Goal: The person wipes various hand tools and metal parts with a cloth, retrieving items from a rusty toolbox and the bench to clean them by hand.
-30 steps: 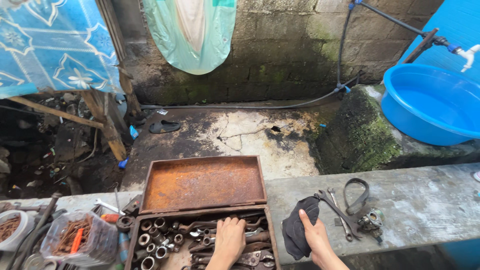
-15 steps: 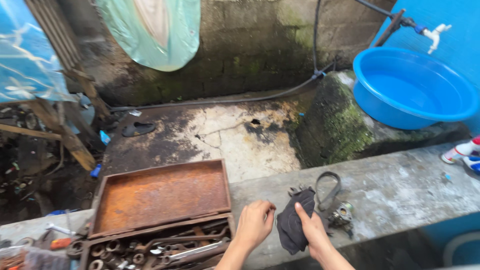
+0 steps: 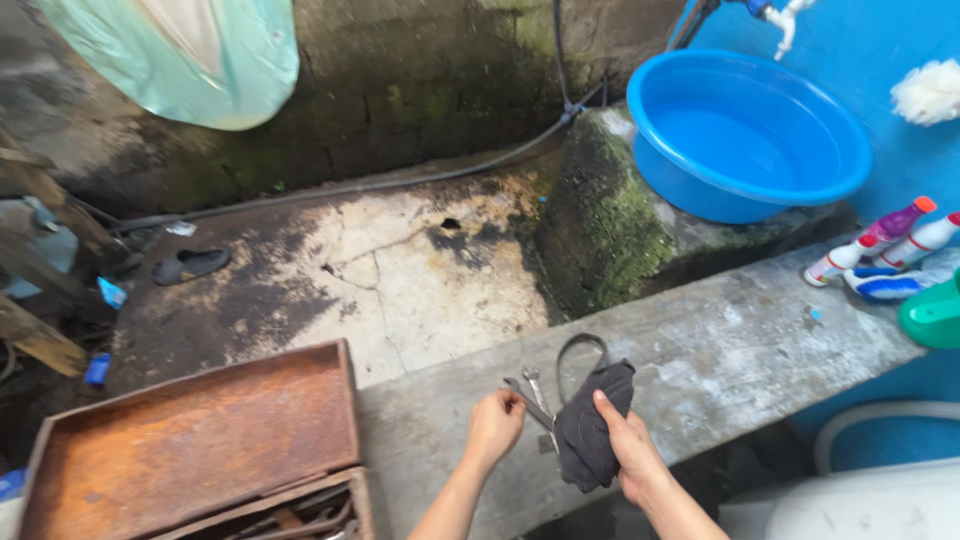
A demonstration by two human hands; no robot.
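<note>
My right hand [image 3: 628, 447] grips a dark cloth [image 3: 590, 425] that lies over things on the grey concrete ledge [image 3: 760, 350]. My left hand [image 3: 494, 423] is closed just left of it, fingers pinched on the end of a metal wrench [image 3: 527, 396] that sticks out from under the cloth. A black strap loop [image 3: 577, 352] lies behind the cloth. The rusty toolbox [image 3: 200, 430] stands open at the lower left, its lid up, wrenches showing in its tray.
A blue basin [image 3: 745, 135] sits on a mossy block under a tap at the upper right. Spray bottles [image 3: 880, 250] lie at the ledge's right end beside a green object. Beyond the ledge is a cracked wet floor with a dark slipper [image 3: 190, 265].
My left hand left the toolbox tray and moved right to the wrench beside the cloth. The view swung right, so the toolbox slid to the lower left and bottles came into sight.
</note>
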